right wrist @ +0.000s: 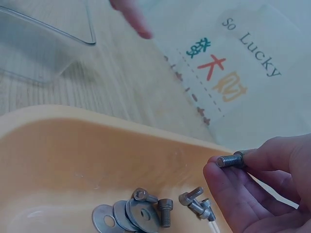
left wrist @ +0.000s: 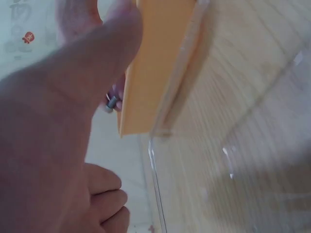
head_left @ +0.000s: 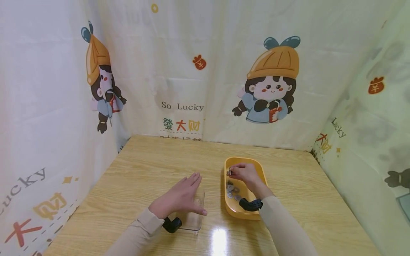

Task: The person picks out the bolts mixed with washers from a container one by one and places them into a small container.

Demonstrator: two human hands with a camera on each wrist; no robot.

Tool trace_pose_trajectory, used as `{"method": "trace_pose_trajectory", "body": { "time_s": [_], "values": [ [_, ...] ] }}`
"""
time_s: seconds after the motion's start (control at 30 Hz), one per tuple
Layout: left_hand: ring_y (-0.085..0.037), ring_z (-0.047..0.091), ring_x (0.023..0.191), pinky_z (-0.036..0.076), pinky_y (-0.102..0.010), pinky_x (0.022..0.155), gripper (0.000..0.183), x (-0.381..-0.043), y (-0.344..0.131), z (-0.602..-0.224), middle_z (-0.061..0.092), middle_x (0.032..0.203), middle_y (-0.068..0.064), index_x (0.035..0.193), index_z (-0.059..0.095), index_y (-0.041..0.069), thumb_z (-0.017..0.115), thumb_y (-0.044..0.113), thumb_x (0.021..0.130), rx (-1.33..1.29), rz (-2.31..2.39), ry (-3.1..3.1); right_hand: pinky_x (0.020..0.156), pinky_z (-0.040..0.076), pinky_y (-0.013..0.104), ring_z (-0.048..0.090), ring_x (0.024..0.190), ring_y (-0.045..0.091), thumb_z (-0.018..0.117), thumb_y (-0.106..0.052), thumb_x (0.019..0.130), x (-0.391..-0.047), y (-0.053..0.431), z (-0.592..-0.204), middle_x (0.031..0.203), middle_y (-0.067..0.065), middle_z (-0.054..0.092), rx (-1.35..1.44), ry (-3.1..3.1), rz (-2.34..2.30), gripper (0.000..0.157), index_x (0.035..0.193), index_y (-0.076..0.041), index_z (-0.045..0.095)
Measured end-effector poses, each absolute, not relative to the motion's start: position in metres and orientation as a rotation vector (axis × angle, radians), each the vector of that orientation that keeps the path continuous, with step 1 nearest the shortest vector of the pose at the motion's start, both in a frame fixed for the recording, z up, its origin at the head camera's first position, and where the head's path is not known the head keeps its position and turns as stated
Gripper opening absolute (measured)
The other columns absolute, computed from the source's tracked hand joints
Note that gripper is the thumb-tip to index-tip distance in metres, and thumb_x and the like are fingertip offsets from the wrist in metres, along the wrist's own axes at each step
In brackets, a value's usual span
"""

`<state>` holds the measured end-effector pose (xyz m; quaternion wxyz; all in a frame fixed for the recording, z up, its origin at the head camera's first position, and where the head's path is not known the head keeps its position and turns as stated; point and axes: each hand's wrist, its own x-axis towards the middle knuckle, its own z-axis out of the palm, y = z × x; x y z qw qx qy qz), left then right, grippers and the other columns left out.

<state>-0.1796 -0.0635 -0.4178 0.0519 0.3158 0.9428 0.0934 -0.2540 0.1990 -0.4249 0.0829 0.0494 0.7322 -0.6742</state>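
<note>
My right hand is over the far part of an orange plastic bin. Between its thumb and fingertips it pinches a metal socket-head bolt, above the bin's floor. Flat washers and several more bolts lie loose inside the bin. To the left of the bin, a clear plastic box sits on the table, partly hidden by my left hand. That hand is over the box with its fingers extended and thumb spread apart, holding nothing.
The light wood table carries both containers, with a narrow strip of tabletop between them. A printed cloth curtain hangs along the table's far edge and both sides. Each wrist bears a black camera mount.
</note>
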Motion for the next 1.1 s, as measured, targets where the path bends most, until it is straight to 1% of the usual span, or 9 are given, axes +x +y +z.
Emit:
{"method": "trace_pose_trajectory", "body": {
  "time_s": [0.07, 0.17, 0.33, 0.6, 0.77, 0.9, 1.1],
  "values": [
    [-0.025, 0.009, 0.139, 0.016, -0.048, 0.111, 0.122, -0.174, -0.070, -0.420, 0.009, 0.151, -0.010, 0.145, 0.013, 0.007, 0.047, 0.085, 0.057, 0.960, 0.244, 2.822, 0.084, 0.048, 0.046, 0.063, 0.090, 0.036, 0.054, -0.001, 0.086, -0.254, 0.199, -0.425, 0.104, 0.032, 0.058, 0.144, 2.181, -2.017, 0.023, 0.103, 0.014, 0.057],
    [-0.026, 0.006, 0.140, 0.011, -0.053, 0.110, 0.127, -0.167, -0.076, -0.421, 0.006, 0.152, -0.008, 0.145, 0.010, 0.008, 0.052, 0.084, 0.053, 0.995, 0.206, 2.761, 0.084, 0.049, 0.046, 0.063, 0.090, 0.036, 0.053, -0.001, 0.087, -0.253, 0.200, -0.424, 0.104, 0.032, 0.058, 0.134, 2.185, -2.018, 0.023, 0.103, 0.014, 0.056],
    [-0.026, 0.006, 0.140, 0.009, -0.055, 0.109, 0.129, -0.165, -0.077, -0.422, 0.004, 0.152, -0.007, 0.145, 0.008, 0.009, 0.061, 0.079, 0.051, 1.037, 0.192, 2.729, 0.083, 0.050, 0.045, 0.063, 0.089, 0.035, 0.054, -0.002, 0.087, -0.253, 0.201, -0.423, 0.104, 0.032, 0.058, 0.141, 2.193, -2.020, 0.024, 0.104, 0.014, 0.056],
    [-0.023, 0.007, 0.140, 0.009, -0.058, 0.108, 0.118, -0.178, -0.065, -0.426, 0.006, 0.152, -0.004, 0.145, 0.010, 0.012, 0.059, 0.075, 0.059, 1.043, 0.133, 2.756, 0.081, 0.051, 0.041, 0.062, 0.092, 0.037, 0.055, -0.003, 0.086, -0.254, 0.199, -0.422, 0.109, 0.032, 0.056, 0.182, 2.196, -2.013, 0.025, 0.105, 0.013, 0.056],
    [-0.022, 0.009, 0.140, 0.008, -0.061, 0.106, 0.115, -0.188, -0.056, -0.428, 0.008, 0.152, -0.004, 0.146, 0.011, 0.014, 0.057, 0.076, 0.060, 1.032, 0.127, 2.778, 0.079, 0.052, 0.040, 0.060, 0.096, 0.040, 0.054, -0.002, 0.086, -0.255, 0.199, -0.422, 0.110, 0.033, 0.056, 0.183, 2.184, -2.018, 0.027, 0.108, 0.015, 0.054],
    [-0.021, 0.011, 0.139, 0.009, -0.061, 0.106, 0.117, -0.195, -0.051, -0.430, 0.010, 0.152, -0.005, 0.145, 0.012, 0.012, 0.056, 0.077, 0.059, 1.053, 0.166, 2.806, 0.080, 0.052, 0.040, 0.061, 0.095, 0.039, 0.055, -0.004, 0.087, -0.255, 0.199, -0.420, 0.109, 0.032, 0.056, 0.190, 2.192, -2.004, 0.025, 0.106, 0.012, 0.056],
    [-0.020, 0.012, 0.139, 0.008, -0.055, 0.110, 0.119, -0.205, -0.046, -0.436, 0.012, 0.151, -0.007, 0.144, 0.015, 0.007, 0.054, 0.079, 0.058, 1.074, 0.255, 2.859, 0.085, 0.048, 0.045, 0.064, 0.090, 0.034, 0.054, -0.004, 0.087, -0.254, 0.200, -0.418, 0.107, 0.031, 0.057, 0.167, 2.212, -1.990, 0.024, 0.106, 0.011, 0.056]
  ]
}}
